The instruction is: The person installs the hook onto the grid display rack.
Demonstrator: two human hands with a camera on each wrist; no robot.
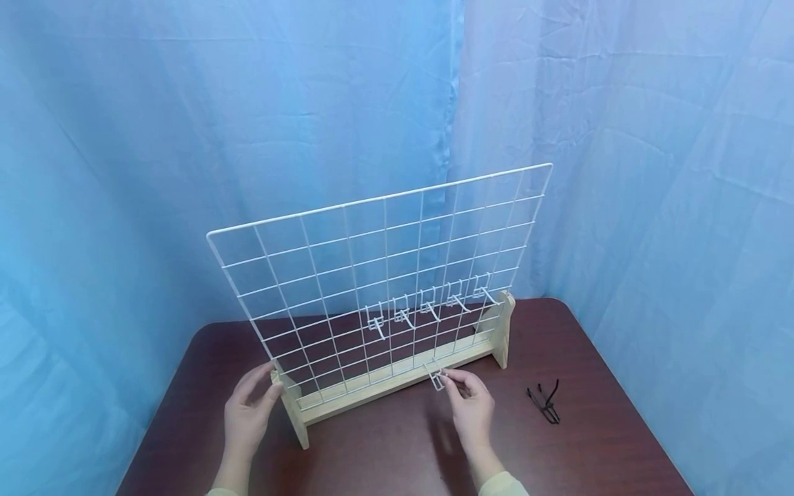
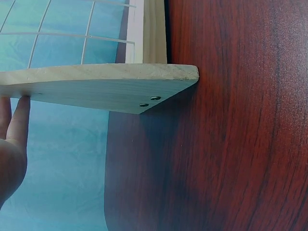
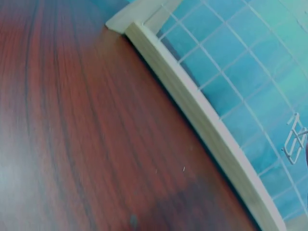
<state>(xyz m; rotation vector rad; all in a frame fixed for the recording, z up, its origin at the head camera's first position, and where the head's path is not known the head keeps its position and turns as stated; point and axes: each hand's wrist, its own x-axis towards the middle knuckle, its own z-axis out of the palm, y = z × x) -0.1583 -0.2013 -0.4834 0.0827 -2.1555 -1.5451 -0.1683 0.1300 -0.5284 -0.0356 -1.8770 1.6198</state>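
A white wire grid panel (image 1: 344,205) stands in a pale wooden stand (image 1: 397,381). My left hand (image 1: 245,413) holds the upper part of the stand's left end board (image 1: 294,413), thumb and fingers on either side of it. In the left wrist view, fingers (image 2: 19,120) touch that board's outer face. Between thumb and fingertips, my right hand (image 1: 473,410) pinches a white wire hook (image 1: 437,380) in front of the grid's lower part. The hook (image 3: 288,144) shows at the right edge of the right wrist view, its rectangular back overlapping the grid.
Several white hooks (image 1: 429,306) hang in a row on the grid's right half. Black wire hooks (image 1: 549,412) lie on the dark red wooden table (image 1: 595,441), right of the stand. Blue curtains (image 1: 310,103) surround the table.
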